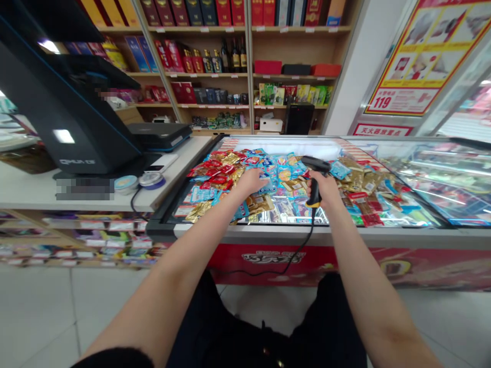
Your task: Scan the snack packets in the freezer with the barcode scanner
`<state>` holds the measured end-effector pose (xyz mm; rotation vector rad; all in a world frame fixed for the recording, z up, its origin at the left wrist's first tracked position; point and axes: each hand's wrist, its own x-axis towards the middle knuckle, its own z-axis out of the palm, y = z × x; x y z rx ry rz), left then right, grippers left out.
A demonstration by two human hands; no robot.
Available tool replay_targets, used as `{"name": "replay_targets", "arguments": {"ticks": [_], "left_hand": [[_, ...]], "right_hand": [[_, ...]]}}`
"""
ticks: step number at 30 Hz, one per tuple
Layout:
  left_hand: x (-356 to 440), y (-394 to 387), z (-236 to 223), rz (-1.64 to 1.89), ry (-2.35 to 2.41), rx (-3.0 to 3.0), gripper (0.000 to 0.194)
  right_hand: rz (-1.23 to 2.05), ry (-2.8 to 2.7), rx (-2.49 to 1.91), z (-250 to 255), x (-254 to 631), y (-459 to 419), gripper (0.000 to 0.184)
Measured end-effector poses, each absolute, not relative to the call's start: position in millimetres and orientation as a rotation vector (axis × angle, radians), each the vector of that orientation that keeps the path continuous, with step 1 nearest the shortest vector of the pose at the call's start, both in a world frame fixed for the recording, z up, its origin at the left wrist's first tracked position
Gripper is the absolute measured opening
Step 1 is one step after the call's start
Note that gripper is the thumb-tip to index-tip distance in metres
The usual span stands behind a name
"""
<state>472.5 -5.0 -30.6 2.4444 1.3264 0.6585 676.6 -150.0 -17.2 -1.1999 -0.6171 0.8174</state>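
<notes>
My right hand (324, 188) is wrapped round the handle of a black barcode scanner (315, 164) with a yellow-tipped grip. The scanner is upright over the packets, its head pointing left, and a black cable (303, 245) hangs from its base. Over the middle of the pile, my left hand (251, 180) has its fingers closed on a blue snack packet (268, 185); its fingertips are partly hidden. Red packets (218, 174) lie to its left. Gold packets (260, 204) lie below it, and more gold packets (356, 179) are right of the scanner.
The packets lie on the glass top of a chest freezer (345, 235) with a red front. On the left, a counter (169, 174) carries a black checkout terminal (88, 102) and small round tubs (151, 180). Shelves (207, 75) of boxes and bottles stand behind.
</notes>
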Motion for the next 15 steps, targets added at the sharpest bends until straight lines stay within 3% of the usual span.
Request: {"name": "replay_targets", "arguments": {"ticks": [8,15], "left_hand": [[464.9,-25.0,-29.4,0.412,1.523,2.482,0.083],[471.7,-24.5,-32.1,0.493,1.574,2.302,0.08]], "right_hand": [[0.909,-0.689,-1.274,-20.2,624.3,-130.3,0.016],[0.919,-0.742,-1.311,-20.0,604.6,-123.6,0.018]]}}
